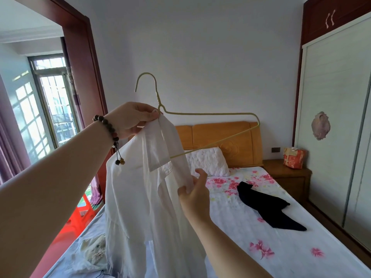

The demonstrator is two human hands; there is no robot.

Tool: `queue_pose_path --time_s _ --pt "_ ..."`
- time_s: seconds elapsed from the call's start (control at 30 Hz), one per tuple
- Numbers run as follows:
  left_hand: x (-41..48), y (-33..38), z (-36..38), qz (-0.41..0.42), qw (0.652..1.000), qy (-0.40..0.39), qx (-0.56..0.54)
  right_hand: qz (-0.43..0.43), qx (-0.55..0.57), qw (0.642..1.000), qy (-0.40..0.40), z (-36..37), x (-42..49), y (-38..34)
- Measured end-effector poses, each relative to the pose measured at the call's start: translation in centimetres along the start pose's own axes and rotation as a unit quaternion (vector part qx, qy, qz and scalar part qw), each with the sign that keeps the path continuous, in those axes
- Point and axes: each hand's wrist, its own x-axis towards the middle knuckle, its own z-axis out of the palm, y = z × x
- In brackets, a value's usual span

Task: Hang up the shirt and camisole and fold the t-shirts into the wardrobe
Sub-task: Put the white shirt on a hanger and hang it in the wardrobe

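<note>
One thin white cotton shirt (144,197), light and limp. I note left hand (130,119) pinching collar against pale-yellow wire hanger (210,125); right hand (194,193), five o'clock, fingers clasping placket.

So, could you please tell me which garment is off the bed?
The white shirt, held by both hands on the hanger; the black garment lies on the bed.

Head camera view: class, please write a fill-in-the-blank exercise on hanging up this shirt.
1. The left hand holds the white shirt and the ____ together.
2. The right hand pinches the shirt's ____ edge.
3. A ____ garment lies on the bed.

Missing words: hanger; right; black
</note>
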Motion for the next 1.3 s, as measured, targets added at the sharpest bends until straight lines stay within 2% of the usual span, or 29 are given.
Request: queue_pose_path --time_s 0.07,0.33,0.53,0.67,0.93,1.07,1.2,1.3 --pt "-0.1 -0.2 -0.1 0.0 1.0 0.002 -0.005 0.004 0.022 1.0 0.001 -0.7 0.3 0.3" --pt "-0.1 -0.3 0.2 -0.004 1.0 0.007 0.0 0.009 0.079 0.993 -0.082 -2.3 1.0 1.6" --pt "-0.7 -1.2 -1.3 -0.019 1.0 0.013 0.004 0.116 0.268 0.945 -0.15 -7.2 3.1 0.9" --pt "-1.2 -2.0 -2.2 -0.02 1.0 0.011 0.005 0.16 0.305 0.925 -0.16 -10.0 5.2 0.3" --pt "-2.3 -2.9 -2.4 -0.03 0.999 0.015 0.025 0.147 0.294 0.928 -0.177 -14.5 9.6 -2.4" --pt "-2.9 -2.9 -2.0 -0.027 0.997 0.01 0.072 0.139 0.269 0.934 -0.189 -15.7 11.1 -4.1" --pt "-3.2 -3.0 -1.6 -0.02 0.994 -0.005 0.111 0.124 0.214 0.954 -0.171 -16.2 12.3 -5.4" --pt "-3.7 -2.9 -1.1 -0.018 0.992 -0.025 0.124 0.082 0.156 0.974 -0.141 -16.3 13.1 -6.2"
